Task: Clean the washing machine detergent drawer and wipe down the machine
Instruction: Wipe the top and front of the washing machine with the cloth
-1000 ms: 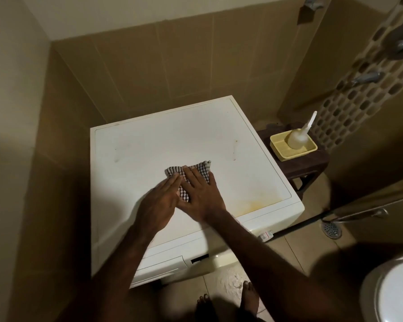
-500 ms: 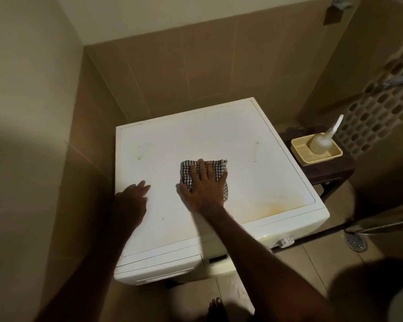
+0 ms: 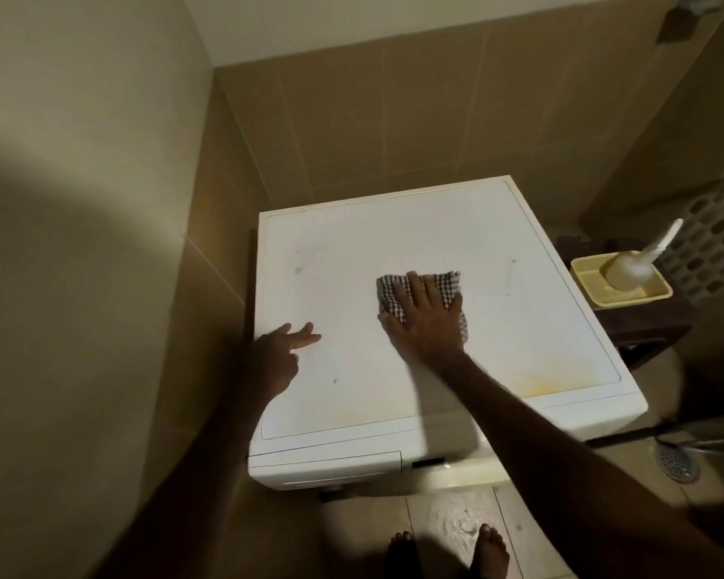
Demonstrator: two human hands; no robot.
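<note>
Walls [image 3: 80, 202] of beige tile close in a corner, left and behind. White washing machine [image 3: 540, 328] stands in that corner, seen from above; top panel bears faint grey scuffs toward the back and a yellow-orange stain near the front right edge. Detergent drawer [image 3: 327, 468] sits at the front left of the machine, closed flush with the fascia. Tiled floor [image 3: 448, 532] below the front, with a pale wet-looking patch; two bare feet stand at the bottom edge of view. Dark stool [image 3: 640, 323] just beside the machine on its right carries a yellow tray [image 3: 590, 282], and in the tray rests a white brush [image 3: 636, 261] with its handle tilted up to the right. Round floor drain [image 3: 678, 463] lower right.

Right hand [image 3: 425, 323] lies flat on a checked cloth [image 3: 448, 286] near the middle of the machine top, fingers spread and straight, pressing down; cloth shows beyond the fingertips and along the right side of the palm. Left hand [image 3: 279, 353] rests at the left edge of the top, well apart from the cloth, two fingers extended on the surface, holding nothing.
</note>
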